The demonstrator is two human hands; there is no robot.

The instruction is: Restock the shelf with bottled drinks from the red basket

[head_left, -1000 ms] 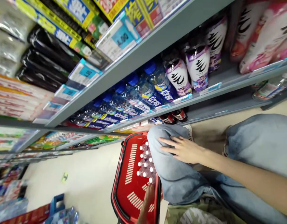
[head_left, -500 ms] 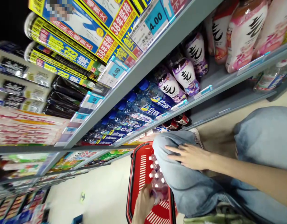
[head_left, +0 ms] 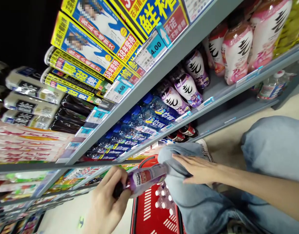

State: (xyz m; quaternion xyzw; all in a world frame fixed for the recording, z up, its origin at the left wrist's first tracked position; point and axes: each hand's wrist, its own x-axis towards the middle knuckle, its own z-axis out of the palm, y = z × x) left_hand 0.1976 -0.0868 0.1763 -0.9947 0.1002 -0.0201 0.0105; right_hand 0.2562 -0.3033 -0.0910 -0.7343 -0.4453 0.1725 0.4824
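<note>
My left hand is closed round the dark-capped neck of a purple drink bottle. This bottle lies tilted nearly sideways in the air over the red shopping basket, its base pointing toward my knee. Several small bottles with white caps and pinkish contents are inside the basket, partly hidden by my leg. My right hand rests on my jeans at the knee, fingers stretched out, with nothing in it.
Shelves run diagonally across the view. Purple-labelled bottles, pink-labelled bottles and blue-capped bottles stand on one level. Yellow drink cartons fill the level above. Pale floor lies left of the basket.
My left hand has risen out of the basket and moved up and left, now with the purple bottle in it. My right hand stays on the knee, its fingers closer together.
</note>
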